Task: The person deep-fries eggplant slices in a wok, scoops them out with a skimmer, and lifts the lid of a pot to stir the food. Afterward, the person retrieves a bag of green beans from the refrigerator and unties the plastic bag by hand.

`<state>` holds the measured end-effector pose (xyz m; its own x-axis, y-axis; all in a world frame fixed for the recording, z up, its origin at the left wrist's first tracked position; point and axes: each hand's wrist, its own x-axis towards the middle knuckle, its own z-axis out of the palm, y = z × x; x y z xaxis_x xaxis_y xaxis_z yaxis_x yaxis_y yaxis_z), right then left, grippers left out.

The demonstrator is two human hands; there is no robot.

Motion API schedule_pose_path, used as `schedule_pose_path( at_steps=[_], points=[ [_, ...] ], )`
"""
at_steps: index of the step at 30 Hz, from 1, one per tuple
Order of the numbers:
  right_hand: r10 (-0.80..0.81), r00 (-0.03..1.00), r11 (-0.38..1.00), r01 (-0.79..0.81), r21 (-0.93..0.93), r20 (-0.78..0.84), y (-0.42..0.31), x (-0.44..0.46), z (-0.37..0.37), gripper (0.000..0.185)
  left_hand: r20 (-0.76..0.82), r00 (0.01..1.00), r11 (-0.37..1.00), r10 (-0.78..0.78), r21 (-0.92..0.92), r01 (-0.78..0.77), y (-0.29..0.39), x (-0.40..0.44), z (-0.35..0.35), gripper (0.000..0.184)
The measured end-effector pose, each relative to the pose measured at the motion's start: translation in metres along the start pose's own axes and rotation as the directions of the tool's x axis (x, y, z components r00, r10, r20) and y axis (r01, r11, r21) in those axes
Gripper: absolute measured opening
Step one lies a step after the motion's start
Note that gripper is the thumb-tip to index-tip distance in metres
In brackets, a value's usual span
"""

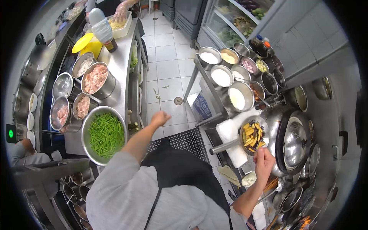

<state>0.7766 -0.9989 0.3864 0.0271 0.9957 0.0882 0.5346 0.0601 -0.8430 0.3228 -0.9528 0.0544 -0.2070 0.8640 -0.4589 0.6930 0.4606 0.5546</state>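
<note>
My left hand is above the tiled floor in the middle, its fingers curled in, touching nothing; whether something small is inside cannot be made out. At the right, my right hand is closed, with fingertips pinched together, just below a round strainer with a long handle. Yellow and dark purple fried pieces lie in that strainer. Beside it on the right is a large wok with a shiny domed lid. What the right fingers hold, if anything, is too small to tell.
Left counter: a bowl of green beans, a pot of raw meat and smaller meat pots. Right rack: pots of white powder or liquid and sauces. A co-worker's gloved hand reaches into a white tub. Flames show at bottom right.
</note>
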Motion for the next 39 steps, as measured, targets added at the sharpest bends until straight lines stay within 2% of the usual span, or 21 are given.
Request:
schedule_pose_path(
  at_steps=[2, 5, 8, 9, 11, 14, 15, 17, 18, 20, 24, 28, 29, 30, 32, 34, 35, 38, 39],
  points=[
    [0.012, 0.998, 0.997, -0.007, -0.08, 0.063, -0.025, 0.014, 0.028, 0.036, 0.198, 0.978, 0.979, -0.063, 0.201, 0.022, 0.001, -0.016, -0.003, 0.054],
    [0.029, 0.997, 0.975, -0.013, -0.221, 0.066, -0.054, 0.034, 0.053, 0.029, 0.201, 0.974, 0.953, -0.102, 0.301, 0.038, 0.007, -0.012, -0.009, 0.066],
    [0.054, 0.995, 0.947, -0.023, -0.319, 0.089, -0.067, 0.054, 0.057, 0.03, 0.213, 0.961, 0.979, -0.177, 0.134, 0.151, 0.022, 0.022, -0.023, 0.076],
    [0.063, 0.992, 0.915, -0.014, -0.403, 0.108, -0.08, 0.064, 0.056, 0.032, 0.192, 0.961, 0.977, -0.198, 0.116, 0.178, 0.031, 0.033, -0.031, 0.076],
    [0.051, 0.997, 0.929, -0.028, -0.369, 0.053, -0.073, 0.084, 0.053, 0.031, 0.15, 0.955, 0.965, -0.256, 0.091, 0.245, 0.042, 0.054, -0.05, 0.078],
    [0.077, 0.997, 0.881, -0.062, -0.469, 0.011, -0.068, 0.126, 0.044, 0.031, 0.153, 0.961, 0.972, -0.232, 0.064, 0.224, 0.035, 0.098, -0.053, 0.075],
    [0.074, 0.997, 0.864, -0.064, -0.499, 0.0, -0.065, 0.143, 0.044, 0.031, 0.21, 0.938, 0.961, -0.275, 0.053, 0.27, 0.035, 0.111, -0.056, 0.071],
    [0.027, 1.0, 0.829, -0.027, -0.558, -0.008, -0.056, 0.181, 0.048, 0.032, 0.218, 0.965, 0.986, -0.146, 0.113, 0.123, 0.009, 0.135, -0.039, 0.074],
    [0.052, 0.998, 0.783, -0.023, -0.621, 0.03, -0.074, 0.215, 0.061, 0.03, 0.22, 0.972, 0.984, -0.083, 0.17, 0.045, -0.003, 0.161, -0.047, 0.077],
    [-0.073, 0.995, 0.815, 0.1, -0.571, 0.069, -0.076, 0.247, 0.067, 0.031, 0.257, 0.963, 0.979, -0.084, 0.2, 0.033, -0.01, 0.172, -0.064, 0.077],
    [0.013, 0.996, 0.893, 0.03, -0.448, 0.093, -0.081, 0.291, 0.074, 0.026, 0.249, 0.96, 0.984, -0.128, 0.151, 0.092, -0.013, 0.214, -0.11, 0.093],
    [0.114, 0.988, 0.934, -0.07, -0.351, 0.107, -0.088, 0.328, 0.083, 0.02, -0.036, 0.991, 0.991, -0.131, -0.002, 0.131, -0.019, 0.284, -0.131, 0.092],
    [0.12, 0.986, 0.938, -0.073, -0.338, 0.12, -0.09, 0.337, 0.085, 0.019, 0.011, 0.976, 0.952, -0.219, -0.218, 0.216, -0.002, 0.296, -0.146, 0.09],
    [0.126, 0.983, 0.942, -0.076, -0.328, 0.135, -0.093, 0.347, 0.088, 0.019, 0.079, 0.952, 0.856, -0.297, -0.42, 0.302, 0.022, 0.307, -0.165, 0.089],
    [0.107, 0.977, 0.944, -0.042, -0.328, 0.183, -0.107, 0.369, 0.095, 0.016, -0.055, 0.968, 0.663, -0.245, -0.738, 0.125, 0.054, 0.332, -0.184, 0.087],
    [0.083, 0.969, 0.943, 0.0, -0.334, 0.234, -0.125, 0.396, 0.106, 0.015, -0.114, 0.969, 0.457, -0.219, -0.89, -0.001, 0.095, 0.357, -0.205, 0.082],
    [0.121, 0.959, 0.956, -0.044, -0.289, 0.255, -0.135, 0.41, 0.114, 0.014, -0.097, 0.979, 0.38, -0.178, -0.925, -0.022, 0.113, 0.37, -0.21, 0.08],
    [-0.046, 0.933, 0.913, 0.184, -0.365, 0.357, -0.166, 0.46, 0.158, 0.014, -0.039, 0.999, 0.209, -0.034, -0.977, -0.031, 0.188, 0.396, -0.231, 0.076],
    [-0.101, 0.918, 0.913, 0.238, -0.331, 0.384, -0.191, 0.476, 0.19, 0.017, 0.014, 0.998, 0.157, 0.064, -0.988, 0.003, 0.215, 0.406, -0.233, 0.076]
  ],
)
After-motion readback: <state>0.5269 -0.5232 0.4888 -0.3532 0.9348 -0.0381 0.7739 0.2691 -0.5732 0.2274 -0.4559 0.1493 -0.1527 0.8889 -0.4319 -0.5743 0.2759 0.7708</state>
